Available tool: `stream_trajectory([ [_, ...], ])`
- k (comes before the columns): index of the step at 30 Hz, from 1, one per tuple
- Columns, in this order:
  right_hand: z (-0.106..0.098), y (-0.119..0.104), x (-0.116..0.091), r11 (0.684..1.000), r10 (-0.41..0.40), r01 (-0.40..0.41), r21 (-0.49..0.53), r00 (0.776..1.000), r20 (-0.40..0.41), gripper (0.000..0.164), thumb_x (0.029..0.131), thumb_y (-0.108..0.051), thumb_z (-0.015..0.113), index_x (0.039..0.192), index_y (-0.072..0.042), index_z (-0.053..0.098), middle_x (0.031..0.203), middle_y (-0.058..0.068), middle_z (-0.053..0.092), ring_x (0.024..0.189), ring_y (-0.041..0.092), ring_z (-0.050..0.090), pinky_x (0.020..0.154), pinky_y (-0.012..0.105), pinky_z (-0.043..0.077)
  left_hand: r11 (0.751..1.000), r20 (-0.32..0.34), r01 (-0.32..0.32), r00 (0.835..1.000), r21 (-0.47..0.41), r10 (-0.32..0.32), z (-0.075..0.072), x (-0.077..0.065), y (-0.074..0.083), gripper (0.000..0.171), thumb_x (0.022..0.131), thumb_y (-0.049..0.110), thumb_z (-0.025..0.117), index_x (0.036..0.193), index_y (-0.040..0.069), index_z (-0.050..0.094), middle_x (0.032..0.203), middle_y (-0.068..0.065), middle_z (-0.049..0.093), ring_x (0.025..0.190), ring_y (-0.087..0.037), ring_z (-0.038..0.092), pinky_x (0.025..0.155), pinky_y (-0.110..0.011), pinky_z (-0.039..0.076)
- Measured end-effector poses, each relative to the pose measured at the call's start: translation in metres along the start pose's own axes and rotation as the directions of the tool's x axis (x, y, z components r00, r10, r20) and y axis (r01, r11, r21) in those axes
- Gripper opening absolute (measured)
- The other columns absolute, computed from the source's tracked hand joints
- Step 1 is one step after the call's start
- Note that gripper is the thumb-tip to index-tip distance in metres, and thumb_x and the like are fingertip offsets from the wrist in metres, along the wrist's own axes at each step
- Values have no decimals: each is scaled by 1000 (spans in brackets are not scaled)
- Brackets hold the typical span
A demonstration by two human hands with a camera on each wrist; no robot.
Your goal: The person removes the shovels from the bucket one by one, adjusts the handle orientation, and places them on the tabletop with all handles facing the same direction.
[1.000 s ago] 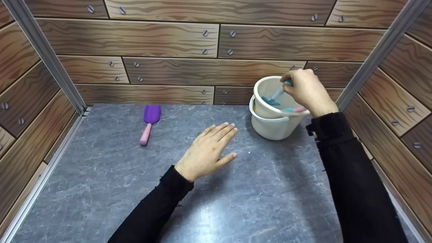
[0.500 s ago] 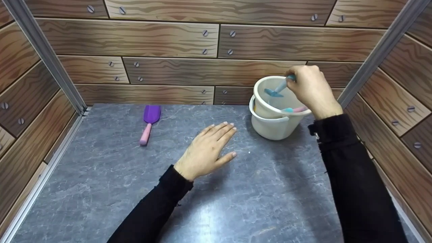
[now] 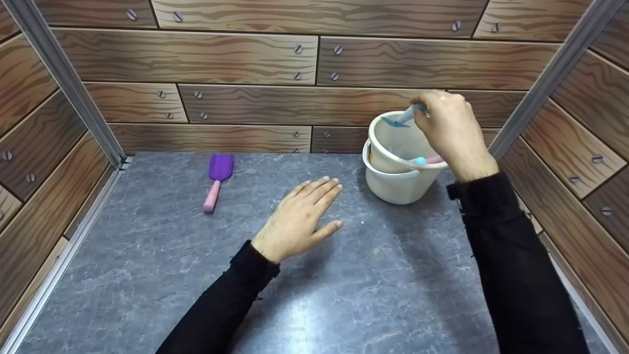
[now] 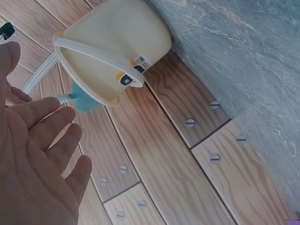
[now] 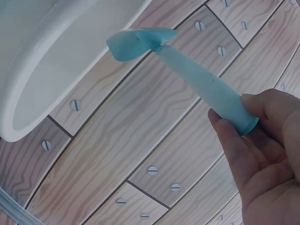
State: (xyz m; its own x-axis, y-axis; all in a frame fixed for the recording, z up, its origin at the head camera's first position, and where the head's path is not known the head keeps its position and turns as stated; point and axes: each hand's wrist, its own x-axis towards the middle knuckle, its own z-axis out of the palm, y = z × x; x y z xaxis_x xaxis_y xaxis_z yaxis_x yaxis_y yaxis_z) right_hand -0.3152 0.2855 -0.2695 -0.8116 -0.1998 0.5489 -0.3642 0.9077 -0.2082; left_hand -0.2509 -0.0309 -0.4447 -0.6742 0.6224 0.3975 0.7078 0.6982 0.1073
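Observation:
In the head view my right hand (image 3: pixel 454 130) is over the bucket's far right rim. It pinches a teal toy shovel (image 5: pixel 201 77) near the end of its pale blue handle. The shovel's curved blade (image 3: pixel 395 123) overlaps the back rim in the head view; in the right wrist view it is outside, beside the rim. The white bucket (image 3: pixel 398 187) stands upright at the back right, its handle down against the front side. Inside lies a pink and light-blue piece (image 3: pixel 427 160), mostly hidden. My left hand (image 3: pixel 300 216) hovers palm down, fingers straight, holding nothing.
A purple toy shovel (image 3: pixel 221 167) with a pink handle lies on the grey marbled table (image 3: pixel 162 275) at the back left. Wood-print walls (image 3: pixel 236 59) enclose the back and both sides, with metal posts (image 3: pixel 545 78) at the corners.
My right hand has risen, lifting the teal toy shovel from inside the bucket up to its back rim. My left hand has barely moved.

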Motion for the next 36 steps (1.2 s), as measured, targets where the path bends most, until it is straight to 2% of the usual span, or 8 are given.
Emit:
stream_trajectory([
  [7,4,-4,-6,997,-72,74,29,995,-66,23,110,2,71,129,3,83,134,29,84,130,53,80,110,70,66,1000,11,14,1000,-10,-14,1,1,-1,78,121,60,57,181,12,45,188,-6,49,177,-28,45,150,-57,33],
  [16,15,-7,-16,986,-143,153,60,978,-152,22,111,5,71,130,4,82,136,25,85,132,46,82,118,59,66,999,1,30,1000,-13,-30,1,1,-4,78,121,59,58,181,12,45,188,-7,49,177,-28,44,150,-56,32],
  [24,31,-13,-29,971,-217,234,49,949,-230,21,111,3,74,130,7,82,137,26,85,131,46,83,116,57,68,998,-24,51,998,-25,-51,2,2,-7,76,120,57,59,180,10,47,187,-10,50,175,-32,48,148,-58,36],
  [32,45,-22,-40,945,-305,326,19,903,-304,21,110,1,76,129,6,83,133,25,86,125,44,85,111,55,71,997,-53,66,996,-49,-69,1,2,-10,76,120,54,63,180,10,47,186,-12,51,174,-35,49,147,-60,37],
  [36,52,-26,-45,942,-315,335,12,898,-306,21,112,-1,77,131,5,83,133,25,86,122,43,86,106,53,73,995,-60,82,995,-62,-86,0,2,-12,76,120,53,63,180,9,46,186,-12,51,175,-34,48,147,-60,37],
])
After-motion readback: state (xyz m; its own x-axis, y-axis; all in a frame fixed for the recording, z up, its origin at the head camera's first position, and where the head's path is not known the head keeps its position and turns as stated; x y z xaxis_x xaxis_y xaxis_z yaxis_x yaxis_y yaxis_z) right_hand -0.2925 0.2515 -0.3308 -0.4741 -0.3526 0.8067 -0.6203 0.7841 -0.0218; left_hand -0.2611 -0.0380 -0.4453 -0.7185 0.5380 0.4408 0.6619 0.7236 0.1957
